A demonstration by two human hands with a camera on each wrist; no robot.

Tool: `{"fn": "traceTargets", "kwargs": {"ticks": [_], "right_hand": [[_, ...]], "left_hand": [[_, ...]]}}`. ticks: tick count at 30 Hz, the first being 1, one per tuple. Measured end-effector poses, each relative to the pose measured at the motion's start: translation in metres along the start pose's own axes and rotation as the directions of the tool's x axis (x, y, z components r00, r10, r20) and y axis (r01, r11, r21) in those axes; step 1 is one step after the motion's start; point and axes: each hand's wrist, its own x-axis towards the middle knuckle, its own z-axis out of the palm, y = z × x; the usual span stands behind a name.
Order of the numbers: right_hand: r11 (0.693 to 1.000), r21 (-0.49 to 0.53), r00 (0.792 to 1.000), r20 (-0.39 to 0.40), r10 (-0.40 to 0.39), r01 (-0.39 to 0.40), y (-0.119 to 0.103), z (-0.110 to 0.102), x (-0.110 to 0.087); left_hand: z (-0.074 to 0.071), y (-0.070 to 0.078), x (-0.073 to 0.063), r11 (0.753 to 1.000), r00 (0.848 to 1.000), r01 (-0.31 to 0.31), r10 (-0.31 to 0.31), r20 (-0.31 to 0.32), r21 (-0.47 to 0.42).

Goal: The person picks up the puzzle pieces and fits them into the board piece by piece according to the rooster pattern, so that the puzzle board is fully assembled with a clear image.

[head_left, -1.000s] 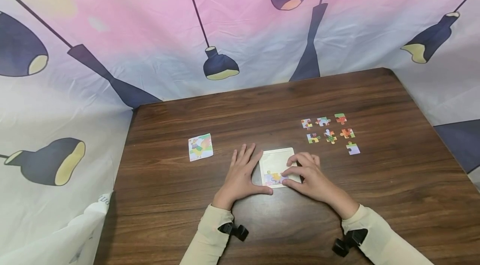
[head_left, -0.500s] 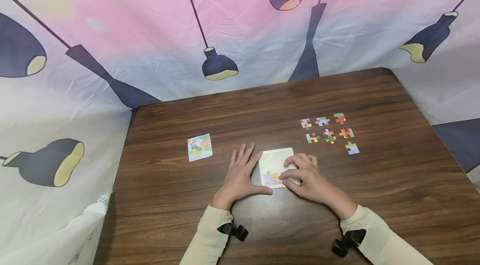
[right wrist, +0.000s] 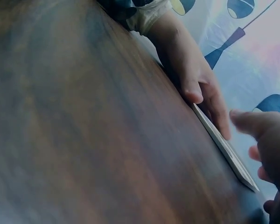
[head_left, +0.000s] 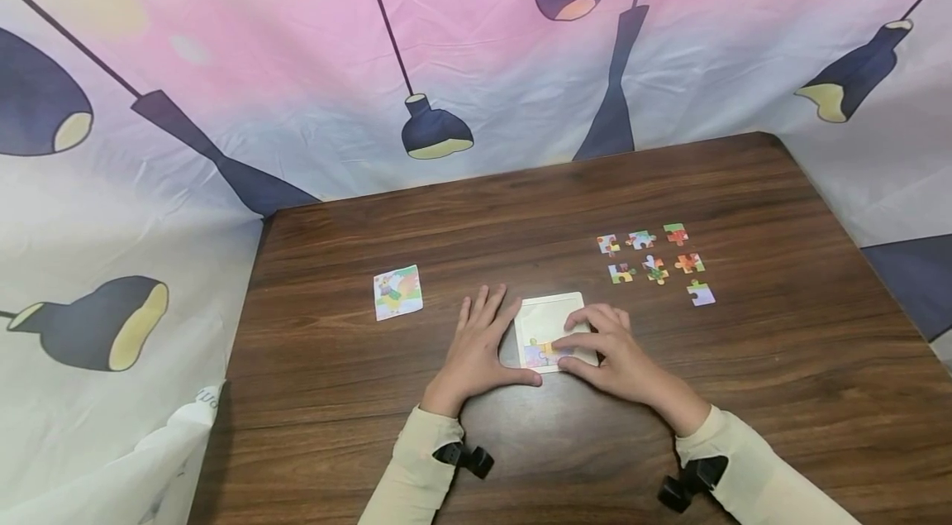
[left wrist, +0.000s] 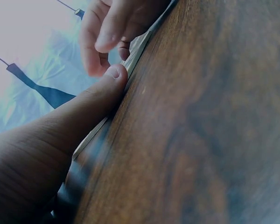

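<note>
A pale square puzzle tray [head_left: 546,308] lies on the brown table in the head view. Joined purple and yellow jigsaw pieces [head_left: 537,353] fill part of its near edge. My left hand [head_left: 476,351] rests flat with fingers spread by the tray's left side, its thumb along the near edge. Over the tray's right part is my right hand [head_left: 613,351], index finger touching the pieces near the lower right and thumb apart from it. Both wrist views show the tray's thin edge [left wrist: 91,137] from the side. The right fingers partly cover the lower-right pieces.
Several loose jigsaw pieces [head_left: 654,269] lie in rows to the tray's upper right. A square picture card [head_left: 397,292] lies on the left of the table [head_left: 335,409]. Behind stands a printed curtain [head_left: 297,54] with lamp drawings.
My right index finger has shifted slightly left over the pieces at the tray's near edge. The left hand, loose pieces and card stay where they were.
</note>
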Motion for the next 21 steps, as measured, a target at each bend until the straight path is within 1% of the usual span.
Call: {"fn": "traceTargets", "kwargs": {"ticks": [4, 8, 11, 14, 21], "right_hand": [[0.998, 0.050, 0.998, -0.059, 0.034, -0.031, 0.004, -0.008, -0.003], [0.994, 0.070, 0.989, -0.117, 0.094, -0.086, 0.009, -0.023, -0.010], [0.991, 0.052, 0.977, -0.171, 0.129, -0.122, 0.017, -0.038, -0.020], [0.989, 0.025, 0.962, -0.230, 0.145, -0.143, 0.027, -0.053, -0.032], [0.987, -0.033, 0.936, -0.322, 0.139, -0.158, 0.044, -0.082, -0.057]], "left_hand": [[0.000, 0.001, 0.000, 1.000, 1.000, -0.001, 0.001, -0.007, -0.007], [0.001, 0.002, -0.001, 1.000, 1.000, -0.004, 0.004, -0.008, -0.011], [0.001, 0.002, -0.001, 1.000, 1.000, -0.002, 0.002, 0.001, -0.011], [0.001, 0.002, -0.001, 1.000, 1.000, -0.005, 0.005, 0.004, -0.008], [0.000, 0.000, -0.001, 1.000, 1.000, 0.003, -0.003, 0.008, -0.004]]}}
